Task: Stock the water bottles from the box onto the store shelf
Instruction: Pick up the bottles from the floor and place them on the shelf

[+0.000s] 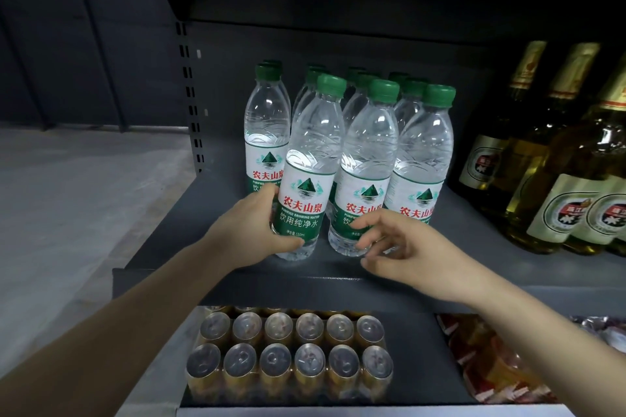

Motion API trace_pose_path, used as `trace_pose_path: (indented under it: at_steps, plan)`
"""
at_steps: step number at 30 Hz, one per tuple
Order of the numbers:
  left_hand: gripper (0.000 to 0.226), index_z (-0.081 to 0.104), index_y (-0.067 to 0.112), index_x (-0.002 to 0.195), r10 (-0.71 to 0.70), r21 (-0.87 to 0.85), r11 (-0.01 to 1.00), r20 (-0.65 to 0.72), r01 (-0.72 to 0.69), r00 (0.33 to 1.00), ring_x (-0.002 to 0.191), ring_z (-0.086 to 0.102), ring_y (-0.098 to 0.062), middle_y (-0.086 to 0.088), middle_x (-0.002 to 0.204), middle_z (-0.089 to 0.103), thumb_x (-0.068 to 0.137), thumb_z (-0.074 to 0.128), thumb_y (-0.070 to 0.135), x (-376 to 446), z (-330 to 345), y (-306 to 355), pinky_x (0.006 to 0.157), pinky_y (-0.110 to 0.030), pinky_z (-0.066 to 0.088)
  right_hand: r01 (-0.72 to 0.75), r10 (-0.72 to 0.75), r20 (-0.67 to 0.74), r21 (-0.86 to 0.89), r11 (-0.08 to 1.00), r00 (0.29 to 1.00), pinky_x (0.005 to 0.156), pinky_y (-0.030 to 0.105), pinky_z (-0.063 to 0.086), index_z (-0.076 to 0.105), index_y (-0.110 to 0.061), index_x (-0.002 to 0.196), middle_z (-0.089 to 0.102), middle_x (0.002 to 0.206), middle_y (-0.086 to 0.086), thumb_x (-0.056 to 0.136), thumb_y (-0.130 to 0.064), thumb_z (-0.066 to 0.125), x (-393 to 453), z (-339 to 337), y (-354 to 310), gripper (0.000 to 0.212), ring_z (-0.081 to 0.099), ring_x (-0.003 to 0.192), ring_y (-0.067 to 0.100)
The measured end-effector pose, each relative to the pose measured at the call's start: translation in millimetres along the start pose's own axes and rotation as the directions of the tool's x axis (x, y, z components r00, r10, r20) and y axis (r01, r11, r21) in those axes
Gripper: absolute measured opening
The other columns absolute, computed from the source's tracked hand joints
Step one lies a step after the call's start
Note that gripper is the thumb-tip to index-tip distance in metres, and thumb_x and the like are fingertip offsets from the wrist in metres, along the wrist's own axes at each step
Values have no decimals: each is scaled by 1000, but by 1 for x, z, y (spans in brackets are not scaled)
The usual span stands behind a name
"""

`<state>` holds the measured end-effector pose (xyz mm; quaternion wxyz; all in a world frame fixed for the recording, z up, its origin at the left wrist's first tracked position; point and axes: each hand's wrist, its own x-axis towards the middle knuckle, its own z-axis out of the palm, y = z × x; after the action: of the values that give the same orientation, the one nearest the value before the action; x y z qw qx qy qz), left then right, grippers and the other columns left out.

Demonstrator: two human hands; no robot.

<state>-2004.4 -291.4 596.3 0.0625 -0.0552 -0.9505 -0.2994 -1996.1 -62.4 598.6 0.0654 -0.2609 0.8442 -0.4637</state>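
Several clear water bottles with green caps and white-green labels stand grouped on the dark grey shelf [189,234]. My left hand [250,227] grips the lower part of the front left bottle [310,159], which leans slightly to the right, its base on the shelf. To its right stands another front bottle [367,162]. My right hand [396,244] hovers at that bottle's base with fingers loosely spread, fingertips close to or just touching it. No box is in view.
Tall beer bottles [542,159] with yellow liquid fill the shelf's right side. On the lower shelf sits a shrink-wrapped pack of cans [291,352], with red-orange packets [487,359] to its right. A perforated shelf upright [193,105] stands at left, beside bare concrete floor.
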Motion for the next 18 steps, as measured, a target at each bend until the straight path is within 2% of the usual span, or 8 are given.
trace_pose_path:
  at_steps: [2, 7, 10, 18]
  plan:
    - [64, 41, 21, 121, -6, -38, 999, 5, 7, 1000, 86, 56, -10, 13, 106, 54, 70, 78, 34, 1, 2, 1, 84, -32, 49, 3, -3, 5, 8, 1000, 1000, 75, 29, 48, 54, -32, 101, 61, 94, 1, 79, -2, 67, 0, -1, 1, 39, 61, 80, 18]
    - [69, 38, 19, 120, -43, -58, 997, 21, 44, 999, 101, 60, -15, 6, 118, 60, 66, 79, 30, 1, 5, 0, 92, -41, 49, 14, -15, 13, 36, 999, 1000, 76, 29, 48, 55, -34, 98, 60, 92, 0, 78, -2, 68, 0, 1, 5, 39, 59, 78, 15]
    - [73, 36, 20, 124, -67, -78, 995, 16, 68, 998, 107, 58, -16, 5, 124, 58, 66, 80, 29, 0, 5, -3, 95, -40, 48, 13, -13, 20, 26, 1000, 1000, 79, 31, 48, 55, -35, 97, 61, 92, -1, 78, -3, 69, 0, 2, 6, 39, 59, 79, 14]
    - [65, 37, 18, 116, -80, -44, 996, -39, 78, 996, 105, 57, -17, 2, 123, 58, 68, 78, 34, 2, 16, -1, 87, -33, 46, -16, 18, 62, -27, 1000, 998, 79, 31, 50, 55, -34, 97, 61, 96, 2, 78, -6, 69, 1, 1, 9, 37, 59, 77, 12]
